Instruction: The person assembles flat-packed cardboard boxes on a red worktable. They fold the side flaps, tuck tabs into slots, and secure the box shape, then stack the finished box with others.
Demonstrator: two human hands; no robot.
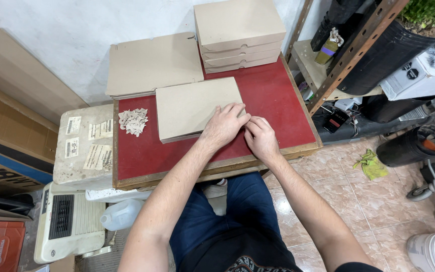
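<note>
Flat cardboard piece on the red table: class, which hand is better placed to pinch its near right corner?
Probably the right hand: its fingertips meet the near right corner of the flat cardboard piece, while the left hand lies palm-down on top, pinning it to the red table.

Small wooden-framed table (278, 95) with a red top, set against a white wall. Lying directly on the red surface: a flat folded cardboard box (192, 107) near the middle, a stack of flat cardboard sheets (153, 63) at the far left corner, overhanging the back edge, a pile of four closed cardboard boxes (238, 32) at the far right corner, and a small heap of pale cardboard offcuts (133, 121) near the left edge. Both hands, left hand (223, 126) and right hand (262, 138), resting at the near right corner of the folded box.
</note>
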